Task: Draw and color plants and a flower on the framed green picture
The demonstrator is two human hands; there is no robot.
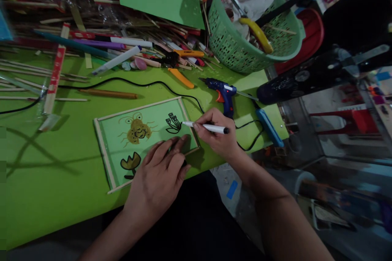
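Note:
My right hand is closed around a white marker with a black end. Its tip touches the green card beside a black-outlined flower drawing. Thin wooden sticks frame the card, which also bears a brown bug drawing and a brown tulip drawing. Across the card's lower edge rests my left hand, some fingers laid on the paper. Between its thumb and index finger shows a small black piece, apparently a marker cap, mostly hidden.
A blue glue gun lies beyond my right hand, near orange-handled pliers. The green basket holds scraps and tools. Loose sticks and markers crowd the back. A black cord crosses the green table; a blue cutter sits right.

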